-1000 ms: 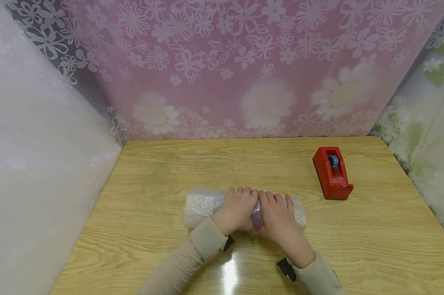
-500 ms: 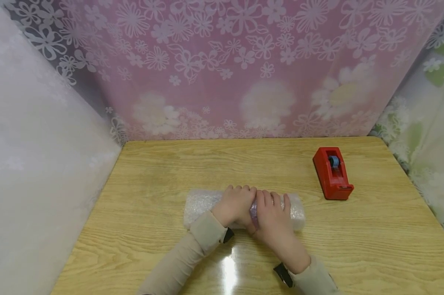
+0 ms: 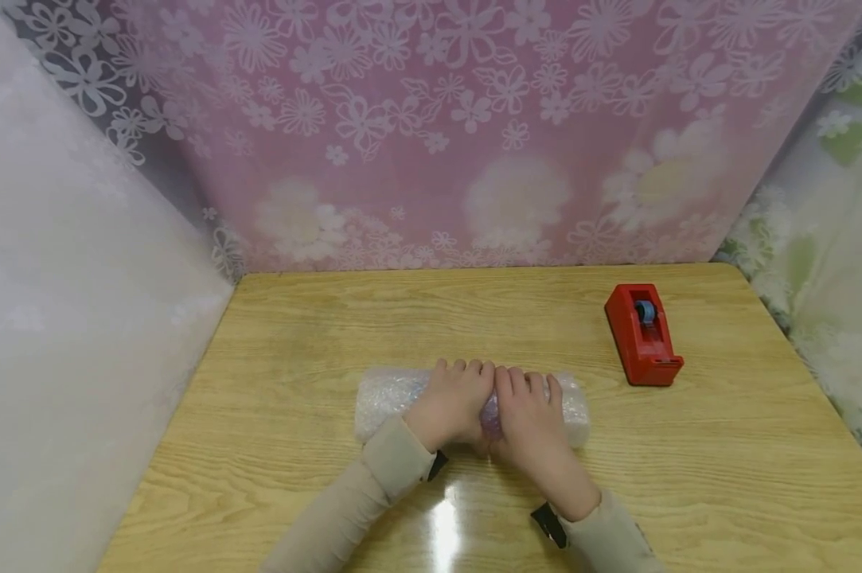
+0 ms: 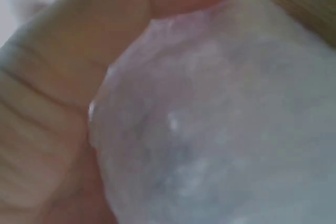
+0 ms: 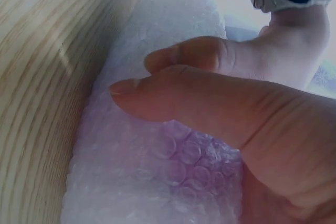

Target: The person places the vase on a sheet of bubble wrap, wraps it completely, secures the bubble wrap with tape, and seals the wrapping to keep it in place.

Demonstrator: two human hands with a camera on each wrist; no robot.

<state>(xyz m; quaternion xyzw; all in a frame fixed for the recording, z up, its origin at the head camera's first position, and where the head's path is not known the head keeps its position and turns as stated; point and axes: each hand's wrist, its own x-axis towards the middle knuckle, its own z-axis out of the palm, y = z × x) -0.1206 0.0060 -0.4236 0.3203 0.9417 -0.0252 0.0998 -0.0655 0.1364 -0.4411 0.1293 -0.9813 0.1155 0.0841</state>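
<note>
A roll of bubble wrap (image 3: 389,398) lies crosswise on the wooden table, with something purple showing through its middle. My left hand (image 3: 454,402) grips it left of centre, fingers over the far side and thumb on the near side. Close beside it, my right hand (image 3: 534,414) holds the roll right of centre in the same way. In the right wrist view the thumb (image 5: 157,95) presses along the clear bubbles (image 5: 184,166), near the left thumb. The left wrist view shows the left palm and thumb curved round the wrap (image 4: 210,114). What the wrap encloses cannot be made out.
A red tape dispenser (image 3: 641,338) with a blue-cored roll stands at the right back of the table (image 3: 316,318). A pink flowered curtain (image 3: 416,159) hangs behind the table's far edge, with pale cloth (image 3: 79,318) along the left side.
Both hands keep their grip on the roll. The right hand has shifted slightly left, closer to the left hand. The dispenser stays where it was on the table.
</note>
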